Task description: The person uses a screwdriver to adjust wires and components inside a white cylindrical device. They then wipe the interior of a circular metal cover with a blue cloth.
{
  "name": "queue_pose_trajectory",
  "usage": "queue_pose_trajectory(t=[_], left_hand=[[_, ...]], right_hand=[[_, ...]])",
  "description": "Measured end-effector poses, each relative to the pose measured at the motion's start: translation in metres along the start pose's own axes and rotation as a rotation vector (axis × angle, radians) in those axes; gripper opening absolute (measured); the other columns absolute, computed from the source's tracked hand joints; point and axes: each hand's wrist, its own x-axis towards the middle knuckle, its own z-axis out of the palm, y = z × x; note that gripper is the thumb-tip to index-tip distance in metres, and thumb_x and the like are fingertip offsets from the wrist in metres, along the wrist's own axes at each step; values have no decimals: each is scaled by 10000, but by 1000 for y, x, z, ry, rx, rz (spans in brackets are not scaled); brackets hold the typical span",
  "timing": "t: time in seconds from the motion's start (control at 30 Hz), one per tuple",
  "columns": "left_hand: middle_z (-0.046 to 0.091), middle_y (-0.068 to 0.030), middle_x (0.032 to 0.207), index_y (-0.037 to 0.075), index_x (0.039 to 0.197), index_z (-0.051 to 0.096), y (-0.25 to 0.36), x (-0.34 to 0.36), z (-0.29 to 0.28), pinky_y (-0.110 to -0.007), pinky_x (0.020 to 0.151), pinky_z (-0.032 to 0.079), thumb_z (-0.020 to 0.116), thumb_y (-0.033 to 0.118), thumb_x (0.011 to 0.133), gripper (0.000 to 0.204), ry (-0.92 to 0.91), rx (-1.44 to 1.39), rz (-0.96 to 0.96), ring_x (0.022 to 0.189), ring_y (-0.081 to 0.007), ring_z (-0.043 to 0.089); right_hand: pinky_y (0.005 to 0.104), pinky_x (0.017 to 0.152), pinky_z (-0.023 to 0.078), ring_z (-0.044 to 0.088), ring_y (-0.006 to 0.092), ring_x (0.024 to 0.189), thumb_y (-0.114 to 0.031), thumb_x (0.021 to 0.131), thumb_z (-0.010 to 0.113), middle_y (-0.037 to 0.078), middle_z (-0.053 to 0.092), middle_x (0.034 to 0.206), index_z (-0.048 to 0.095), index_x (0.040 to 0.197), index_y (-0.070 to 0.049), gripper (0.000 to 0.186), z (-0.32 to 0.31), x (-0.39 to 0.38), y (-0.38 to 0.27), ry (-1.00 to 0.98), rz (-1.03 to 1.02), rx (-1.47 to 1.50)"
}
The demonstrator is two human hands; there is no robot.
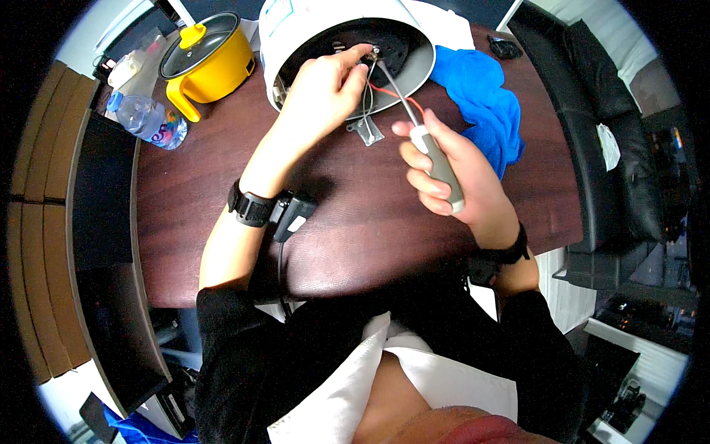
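Note:
A white round appliance housing (302, 24) lies on its side at the far middle of the table, its dark inside facing me. My left hand (325, 85) reaches into it, index finger and thumb bent around a small metal terminal (376, 53); what they pinch, if anything, is hidden. My right hand (466, 166) grips a screwdriver (441, 172) with a grey and white handle. Its shaft slants up to the terminal, where the tip seems to meet it. A red wire (392, 92) and pale wires (365, 111) come out there. Below hangs a small metal plate (367, 133).
On the left stand a yellow pot (214, 78) with a lid and a plastic bottle (151, 122) lying tilted. A blue cloth (481, 92) is bunched right of the housing. A black boxy device (296, 214) with a cable sits at my left wrist. A black sofa (606, 148) is beyond the table's right edge.

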Motion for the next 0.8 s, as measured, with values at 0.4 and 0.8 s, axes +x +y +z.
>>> queue_pose_trajectory(t=[0.4, 0.8], left_hand=[[582, -69, 542, -32, 1207, 586, 16, 8, 8, -268, 511, 449, 521, 140, 923, 338, -1, -144, -182, 489, -114, 571], [516, 70, 554, 4, 1096, 686, 17, -4, 12, -168, 443, 313, 706, 96, 858, 256, 321, -225, -444, 474, 0, 410]], right_hand=[[268, 294, 371, 441, 111, 384, -344, 1017, 385, 32, 479, 684, 471, 1127, -30, 344, -63, -13, -26, 50, -88, -249], [247, 307, 362, 436, 114, 352, -241, 1018, 388, 36, 485, 630, 466, 1088, -22, 243, -73, -21, -24, 88, -51, -334]])
